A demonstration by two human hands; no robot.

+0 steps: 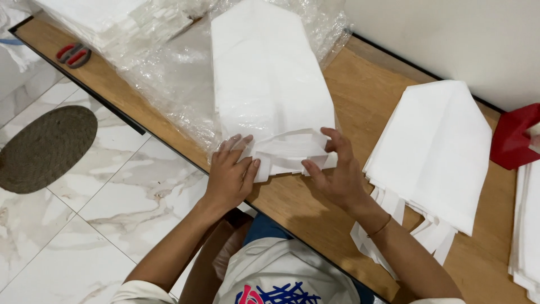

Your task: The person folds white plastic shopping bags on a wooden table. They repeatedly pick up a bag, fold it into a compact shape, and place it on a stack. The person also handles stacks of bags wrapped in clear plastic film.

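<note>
A white fabric bag point(267, 84) lies flat on the wooden table point(360, 101), its handles folded at the near end. My left hand point(232, 171) presses on the bag's near left corner with the fingers spread over the folded handle. My right hand point(332, 171) grips the folded handle strip point(292, 151) at the near right corner, thumb under and fingers curled over it. The bag rests partly on a sheet of clear plastic wrap point(174, 84).
A stack of folded white bags point(436, 152) lies to the right, handles hanging toward me. A red cloth point(513, 138) and more white fabric point(529, 236) sit at the far right. Red-handled scissors point(73, 54) lie at the far left. A round mat point(45, 147) is on the marble floor.
</note>
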